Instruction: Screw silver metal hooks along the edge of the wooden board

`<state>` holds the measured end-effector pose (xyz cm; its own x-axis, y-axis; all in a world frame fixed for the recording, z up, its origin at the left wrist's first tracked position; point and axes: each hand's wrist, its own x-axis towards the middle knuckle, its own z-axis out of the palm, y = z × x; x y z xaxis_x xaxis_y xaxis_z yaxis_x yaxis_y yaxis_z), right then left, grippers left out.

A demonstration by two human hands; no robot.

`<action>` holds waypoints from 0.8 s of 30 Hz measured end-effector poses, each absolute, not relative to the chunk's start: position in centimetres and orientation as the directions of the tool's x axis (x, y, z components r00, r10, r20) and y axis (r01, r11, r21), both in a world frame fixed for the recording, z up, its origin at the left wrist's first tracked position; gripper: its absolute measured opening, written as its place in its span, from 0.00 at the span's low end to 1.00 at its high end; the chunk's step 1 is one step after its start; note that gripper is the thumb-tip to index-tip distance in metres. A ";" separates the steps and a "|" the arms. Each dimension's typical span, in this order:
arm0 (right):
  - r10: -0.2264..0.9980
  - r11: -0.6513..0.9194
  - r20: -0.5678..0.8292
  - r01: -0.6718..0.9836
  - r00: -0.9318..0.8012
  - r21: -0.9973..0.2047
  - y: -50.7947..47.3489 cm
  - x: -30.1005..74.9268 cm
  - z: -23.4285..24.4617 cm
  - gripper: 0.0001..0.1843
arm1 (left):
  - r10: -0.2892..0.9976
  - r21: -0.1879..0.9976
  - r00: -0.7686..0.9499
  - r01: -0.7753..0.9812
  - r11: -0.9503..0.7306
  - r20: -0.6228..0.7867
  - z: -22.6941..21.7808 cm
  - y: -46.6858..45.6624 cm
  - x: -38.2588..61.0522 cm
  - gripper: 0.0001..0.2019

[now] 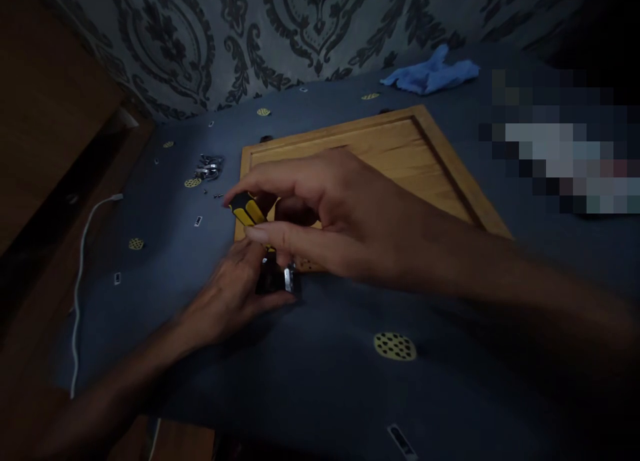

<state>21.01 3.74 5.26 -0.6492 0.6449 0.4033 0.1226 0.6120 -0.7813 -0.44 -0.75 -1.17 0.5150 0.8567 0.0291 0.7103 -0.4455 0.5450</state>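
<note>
Head view: the right hand [345, 211] pinches a yellow-black tool [249, 212], seemingly for twisting. The left hand [233, 277] cups a metal fitting [289, 279], likely steadying it.

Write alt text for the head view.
The right hand grips a yellow-and-black tool handle near one corner of a wooden panel, the left hand at a shiny metal piece. Metal parts and a crumpled blue item lie on the patterned tablecloth.
</note>
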 end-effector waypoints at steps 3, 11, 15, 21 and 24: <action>0.673 0.587 0.402 0.119 -0.621 -0.800 3.7 20.7 5.2 0.07 | 0.869 0.531 0.494 0.731 -0.430 0.023 -1.3 -0.9 -0.6 0.22; 0.683 0.576 0.384 0.135 -0.621 -0.807 3.7 20.9 5.1 0.02 | 0.863 0.548 0.505 0.724 -0.420 -0.005 -0.8 -0.8 -0.3 0.22; 0.661 0.589 0.376 0.139 -0.650 -0.796 3.8 21.1 5.3 0.01 | 0.868 0.549 0.497 0.723 -0.419 0.009 -0.9 -0.7 -0.3 0.23; 0.706 0.539 0.383 0.102 -0.595 -0.836 3.8 20.7 4.7 0.12 | 0.872 0.506 0.490 0.753 -0.421 -0.003 -1.5 -1.0 -0.9 0.23; 0.697 0.556 0.398 0.100 -0.597 -0.825 3.9 20.8 4.8 0.07 | 0.869 0.519 0.495 0.738 -0.432 0.021 -1.4 -0.9 -0.7 0.24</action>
